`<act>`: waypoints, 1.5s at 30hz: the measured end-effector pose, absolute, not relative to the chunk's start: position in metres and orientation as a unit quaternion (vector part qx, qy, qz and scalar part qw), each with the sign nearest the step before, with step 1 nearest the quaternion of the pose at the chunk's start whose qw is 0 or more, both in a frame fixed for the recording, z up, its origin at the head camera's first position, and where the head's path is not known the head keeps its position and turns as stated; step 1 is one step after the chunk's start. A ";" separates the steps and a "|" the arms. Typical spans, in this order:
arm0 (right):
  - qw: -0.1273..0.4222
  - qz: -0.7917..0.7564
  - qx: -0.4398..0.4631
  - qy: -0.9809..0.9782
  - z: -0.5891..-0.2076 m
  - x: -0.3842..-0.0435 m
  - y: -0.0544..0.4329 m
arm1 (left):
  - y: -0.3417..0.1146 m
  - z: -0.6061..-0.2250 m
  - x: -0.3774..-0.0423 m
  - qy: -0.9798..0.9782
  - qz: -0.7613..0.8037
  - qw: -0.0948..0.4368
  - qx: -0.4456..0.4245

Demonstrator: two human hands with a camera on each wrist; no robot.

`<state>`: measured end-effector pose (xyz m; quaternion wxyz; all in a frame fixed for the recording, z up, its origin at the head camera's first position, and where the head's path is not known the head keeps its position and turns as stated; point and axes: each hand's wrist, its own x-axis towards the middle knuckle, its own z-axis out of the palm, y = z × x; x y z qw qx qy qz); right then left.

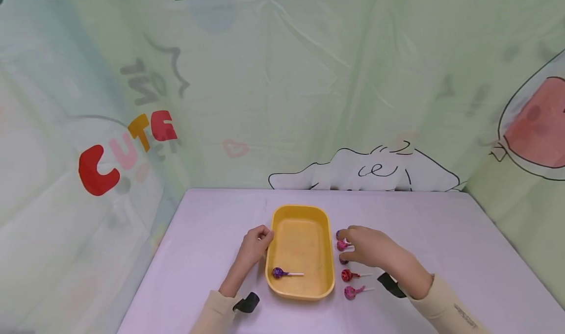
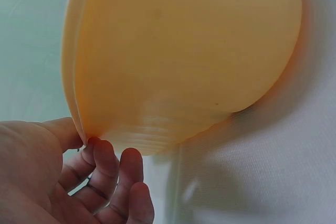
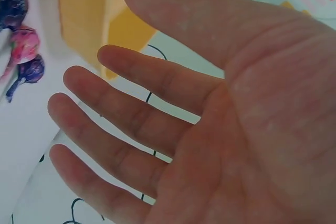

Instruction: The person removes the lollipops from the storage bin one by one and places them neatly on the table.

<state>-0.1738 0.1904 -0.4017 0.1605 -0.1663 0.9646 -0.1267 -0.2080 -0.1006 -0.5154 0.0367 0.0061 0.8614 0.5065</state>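
My left hand (image 1: 255,248) pinches the left rim of a yellow tray (image 1: 300,290); in the left wrist view, thumb and fingers (image 2: 105,156) close on its edge. A purple-wrapped lollipop (image 1: 278,273) lies inside the tray near its front, stick pointing right. Over the row of lollipops to the tray's right hovers my right hand (image 1: 371,245), its fingers (image 3: 131,114) spread and holding nothing. Partly covered by that hand in the head view are a pink lollipop (image 1: 342,245) and two dark purple ones, which show at the left of the right wrist view.
Nearer the front of the row lie a red lollipop (image 1: 347,275) and a pink one (image 1: 351,292), sticks to the right. A pale cloth covers the table (image 1: 212,216). Printed curtains (image 1: 309,103) hang behind it and along the sides.
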 end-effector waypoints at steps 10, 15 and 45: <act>0.163 -0.125 -0.184 0.961 -0.395 -0.180 0.156 | -0.101 -0.512 -0.208 0.860 0.509 0.036 0.005; 0.163 -0.113 -0.199 0.960 -0.400 -0.181 0.139 | -0.101 -0.511 -0.206 0.858 0.512 0.037 0.008; 0.153 -0.020 -0.336 0.929 -0.467 -0.189 0.047 | -0.102 -0.513 -0.210 0.856 0.514 0.055 -0.002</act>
